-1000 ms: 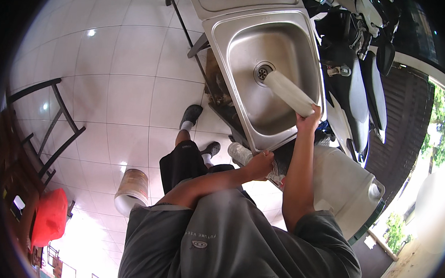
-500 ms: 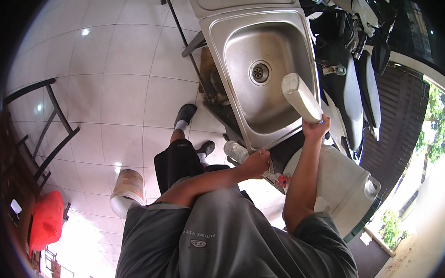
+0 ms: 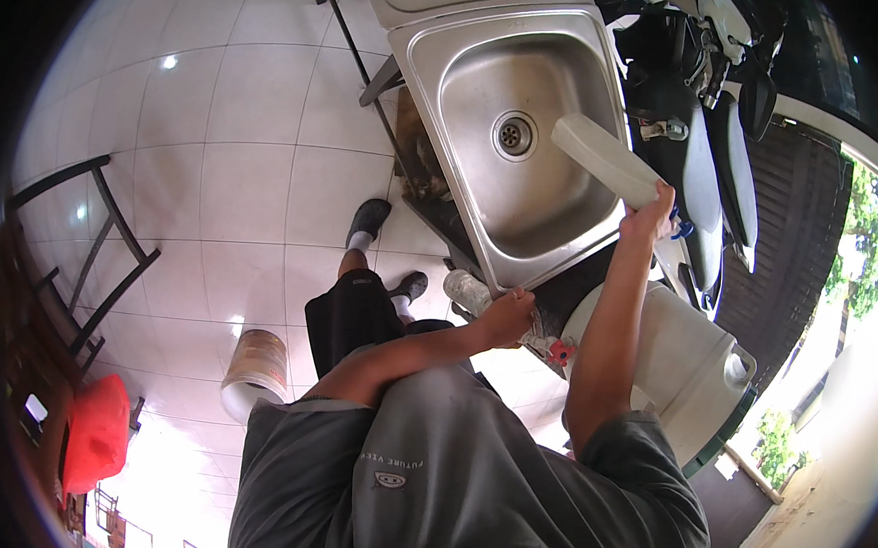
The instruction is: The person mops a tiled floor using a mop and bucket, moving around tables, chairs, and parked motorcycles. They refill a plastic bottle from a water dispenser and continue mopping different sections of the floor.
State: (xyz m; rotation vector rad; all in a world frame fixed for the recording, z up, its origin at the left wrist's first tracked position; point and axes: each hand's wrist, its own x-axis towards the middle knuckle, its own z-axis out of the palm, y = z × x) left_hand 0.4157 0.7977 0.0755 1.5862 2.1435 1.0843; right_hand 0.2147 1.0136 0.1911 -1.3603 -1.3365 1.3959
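Tilted over the stainless steel sink (image 3: 524,240) is a long white squared object, perhaps a plastic bottle (image 3: 606,159). Its far end points toward the drain (image 3: 514,136). My right hand (image 3: 649,213) grips its near end, and a small blue part shows beside my fingers. At the sink's near corner, my left hand (image 3: 509,314) is closed with the fingers curled; what it holds, if anything, is hidden. Close to it are a clear bottle-like container (image 3: 468,292) on the left and a red valve handle (image 3: 560,353) on the right.
A large pale tank (image 3: 666,357) stands right of my body, near a parked motorbike (image 3: 698,168). On the tiled floor to the left are a bucket (image 3: 259,364), a dark metal frame (image 3: 118,231) and a red cloth or bag (image 3: 97,433). Another person's leg (image 3: 356,256) shows beside the sink.
My right hand has moved right and slightly away from me. The white object has swung flatter, its far end rising in the picture. My left hand has barely moved.
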